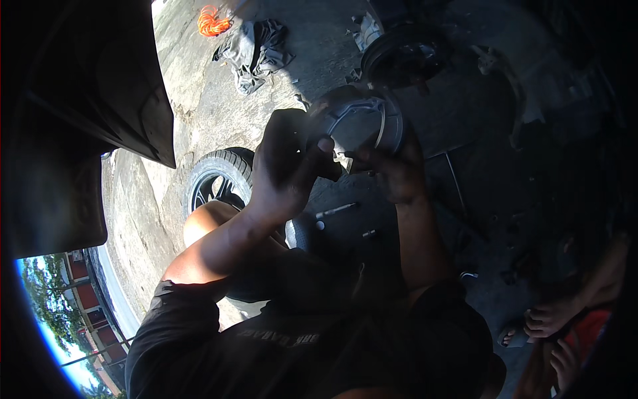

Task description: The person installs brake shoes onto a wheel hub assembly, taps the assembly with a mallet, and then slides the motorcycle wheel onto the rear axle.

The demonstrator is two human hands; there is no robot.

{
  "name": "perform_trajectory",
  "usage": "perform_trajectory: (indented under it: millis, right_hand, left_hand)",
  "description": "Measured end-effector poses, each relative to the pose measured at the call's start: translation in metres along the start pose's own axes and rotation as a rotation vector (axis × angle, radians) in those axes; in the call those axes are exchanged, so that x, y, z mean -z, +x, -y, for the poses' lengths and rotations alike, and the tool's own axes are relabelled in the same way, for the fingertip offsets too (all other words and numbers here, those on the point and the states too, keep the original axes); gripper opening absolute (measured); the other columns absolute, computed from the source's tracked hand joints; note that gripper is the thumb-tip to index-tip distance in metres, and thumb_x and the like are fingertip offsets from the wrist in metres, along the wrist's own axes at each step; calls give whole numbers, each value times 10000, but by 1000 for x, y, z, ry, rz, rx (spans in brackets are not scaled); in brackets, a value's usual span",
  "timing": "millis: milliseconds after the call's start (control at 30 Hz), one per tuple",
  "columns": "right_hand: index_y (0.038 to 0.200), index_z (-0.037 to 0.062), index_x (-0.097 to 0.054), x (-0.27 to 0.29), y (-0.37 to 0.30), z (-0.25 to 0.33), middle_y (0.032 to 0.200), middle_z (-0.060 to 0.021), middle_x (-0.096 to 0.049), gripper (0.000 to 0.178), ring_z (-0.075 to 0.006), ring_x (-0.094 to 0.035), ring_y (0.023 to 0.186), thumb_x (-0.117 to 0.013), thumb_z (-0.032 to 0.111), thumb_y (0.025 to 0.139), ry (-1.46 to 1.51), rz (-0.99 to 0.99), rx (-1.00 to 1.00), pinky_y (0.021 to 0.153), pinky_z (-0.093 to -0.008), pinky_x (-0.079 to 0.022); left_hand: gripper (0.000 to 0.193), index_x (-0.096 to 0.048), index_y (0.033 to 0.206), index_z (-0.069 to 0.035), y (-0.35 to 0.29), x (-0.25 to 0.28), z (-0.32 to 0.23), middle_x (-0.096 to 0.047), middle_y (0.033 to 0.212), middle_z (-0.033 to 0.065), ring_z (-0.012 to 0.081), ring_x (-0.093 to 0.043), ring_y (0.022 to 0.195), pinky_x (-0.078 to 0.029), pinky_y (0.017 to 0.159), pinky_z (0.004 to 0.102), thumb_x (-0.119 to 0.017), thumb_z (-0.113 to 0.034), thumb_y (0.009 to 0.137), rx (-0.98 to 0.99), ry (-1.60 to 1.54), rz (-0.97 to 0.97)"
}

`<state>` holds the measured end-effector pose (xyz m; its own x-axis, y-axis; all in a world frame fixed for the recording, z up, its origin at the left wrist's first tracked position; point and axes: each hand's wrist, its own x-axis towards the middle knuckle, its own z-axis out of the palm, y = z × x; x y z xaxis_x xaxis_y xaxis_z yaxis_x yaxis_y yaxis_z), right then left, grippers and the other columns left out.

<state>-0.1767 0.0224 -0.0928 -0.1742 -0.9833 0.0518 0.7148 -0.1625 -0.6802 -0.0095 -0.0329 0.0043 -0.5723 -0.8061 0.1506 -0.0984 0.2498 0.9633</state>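
Grey metal, bright along one curved arm, makes up the ring-like part [393,126] I hold just beyond my chest, my left hand [286,174] and right hand [403,174] gripping its nearer edge. Its open middle faces up toward me; being roundish, its long axis I cannot tell. Farther out lie a tyred wheel [218,183], crumpled cloth [256,50] and an orange coil [212,22].

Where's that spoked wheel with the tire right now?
In the head view, the spoked wheel is on the ground left of centre, just left of the person's left hand and partly hidden by a bare knee.
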Motion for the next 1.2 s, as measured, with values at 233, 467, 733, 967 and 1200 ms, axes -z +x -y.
perform_trajectory:
  millis: [233,467,733,967,1200]
  right_hand:
    - [1374,-20,-375,9,5,-4,1240,-140,-557,828,-242,-558,1154,-808,10,669,-468,88,457,1012,-399,-442]
    - [1333,-26,-380,4,-5,2,1242,-151,-548,771,-226,-562,1146,-798,-54,685,-487,106,379,928,-360,-504]
    - [1299,-25,-370,-6,-1,8,1263,-179,-532,708,-243,-563,1151,-779,-41,722,-508,188,522,928,-368,-507]
    - [1299,-24,-369,14,-5,16,1233,-175,-547,715,-235,-570,1140,-786,-16,719,-765,148,460,940,-370,-495]
    - [1307,-20,-384,14,-9,15,1198,-159,-565,732,-200,-579,1102,-794,-7,700,-382,79,308,893,-331,-503]
  left_hand:
    - [247,-516,1015,1,10,10,2,-564,852,81,141,-605,678,-514,574,281,-650,-180,913,364,-155,-12]
    - [273,-530,1035,1,13,11,6,-561,862,70,125,-595,699,-513,555,274,-657,-206,910,365,-69,46]
    - [281,-546,1053,5,10,8,5,-579,827,48,113,-597,700,-510,561,267,-660,-204,904,457,-184,117]
    - [271,-546,1078,-8,14,9,-4,-595,853,48,116,-612,735,-513,628,275,-629,-204,910,456,-233,75]
    - [271,-565,1072,0,18,12,-5,-603,802,82,148,-602,672,-479,601,277,-557,-244,955,396,-115,-98]
